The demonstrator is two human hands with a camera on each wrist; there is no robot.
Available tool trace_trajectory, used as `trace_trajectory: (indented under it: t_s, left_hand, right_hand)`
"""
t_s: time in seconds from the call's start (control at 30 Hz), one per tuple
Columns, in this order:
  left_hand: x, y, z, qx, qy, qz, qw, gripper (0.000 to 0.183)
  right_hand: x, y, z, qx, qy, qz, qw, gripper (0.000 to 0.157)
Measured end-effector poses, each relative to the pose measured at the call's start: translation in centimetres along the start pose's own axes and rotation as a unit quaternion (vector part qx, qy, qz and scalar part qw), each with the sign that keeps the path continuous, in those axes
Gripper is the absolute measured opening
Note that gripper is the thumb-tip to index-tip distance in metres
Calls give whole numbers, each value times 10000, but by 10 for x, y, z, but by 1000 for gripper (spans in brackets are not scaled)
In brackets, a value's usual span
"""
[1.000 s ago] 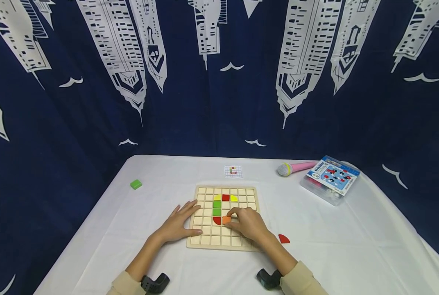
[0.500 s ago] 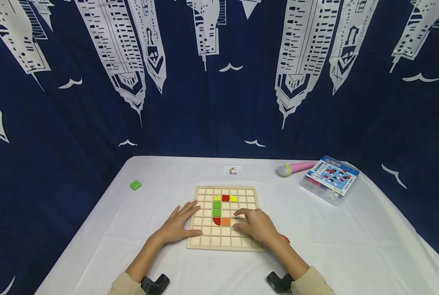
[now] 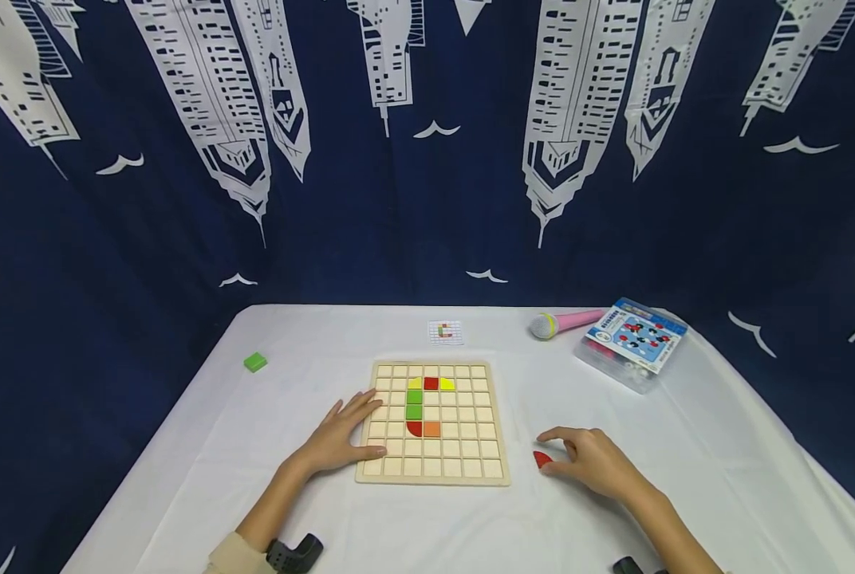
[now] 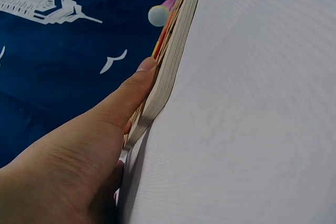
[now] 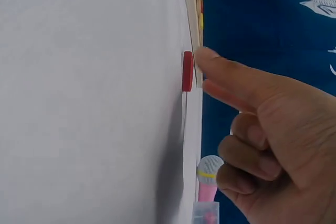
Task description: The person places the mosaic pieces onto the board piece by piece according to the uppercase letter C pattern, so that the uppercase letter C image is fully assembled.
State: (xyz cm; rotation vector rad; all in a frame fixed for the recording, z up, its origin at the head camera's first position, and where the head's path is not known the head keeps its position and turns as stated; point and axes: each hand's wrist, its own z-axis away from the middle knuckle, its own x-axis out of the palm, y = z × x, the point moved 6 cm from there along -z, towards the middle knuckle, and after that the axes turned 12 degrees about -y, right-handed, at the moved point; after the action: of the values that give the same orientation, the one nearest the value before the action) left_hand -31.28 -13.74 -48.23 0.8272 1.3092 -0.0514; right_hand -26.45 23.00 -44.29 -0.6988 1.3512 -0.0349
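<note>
A wooden grid board [image 3: 459, 466] lies on the white table. On its left edge rests my left hand [image 3: 336, 437], fingers spread and thumb along the frame [image 4: 121, 95]. Set in the cells are an orange square [image 3: 432, 429], a red quarter-circle [image 3: 414, 429], two green squares [image 3: 414, 404], a red square [image 3: 431, 383] and two yellow pieces [image 3: 447, 384]. Right of the board, my right hand [image 3: 594, 462] hovers with thumb and index finger apart around a loose red quarter-circle piece [image 3: 541, 458]. In the right wrist view that red piece [image 5: 187, 71] sits on the cloth, the thumb beside it.
A green block [image 3: 255, 362] lies at the far left. Behind the board is a small pattern card [image 3: 445, 332]. A pink toy microphone [image 3: 567, 321] and a clear plastic case [image 3: 632, 343] with a printed cover are at the back right.
My right hand has let go of the orange square, left in its cell, and moved right, off the board, to the loose red piece. The left hand stays on the board's edge.
</note>
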Motion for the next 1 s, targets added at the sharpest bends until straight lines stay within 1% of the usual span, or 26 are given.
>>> trace_trajectory:
  t_s: [0.07, 0.13, 0.33, 0.47, 0.57, 0.7, 0.77, 0.87, 1.0]
  left_hand:
    - [-1, 1, 1, 43, 45, 42, 10000, 86]
    - [0, 1, 1, 49, 61, 50, 10000, 86]
    - [2, -1, 0, -27, 34, 23, 10000, 87]
    - [5, -1, 0, -80, 12, 27, 10000, 87]
    - [6, -2, 0, -95, 11, 36, 9999, 87]
    - [5, -2, 1, -89, -4, -1, 10000, 87]
    - [4, -1, 2, -46, 9, 4, 10000, 87]
    - [1, 0, 2, 60, 64, -5, 10000, 85]
    - [0, 2, 2, 85, 58, 14, 9999, 84]
  right_hand:
    - [2, 5, 2, -9, -105, -39, 9999, 38]
    - [4, 8, 1, -68, -116, -80, 9999, 38]
    - [10, 10, -12, -435, 81, -261, 9987, 33]
    - [13, 9, -18, -571, 90, -381, 9976, 28]
    - [14, 11, -16, -428, 12, -335, 9985, 28]
    - [10, 14, -8, -83, -74, -171, 9998, 30]
    - [8, 15, -3, 11, -71, -107, 9999, 31]
    - [5, 16, 0, -14, -2, -71, 10000, 28]
    - [5, 16, -2, -111, 160, -14, 9998, 22]
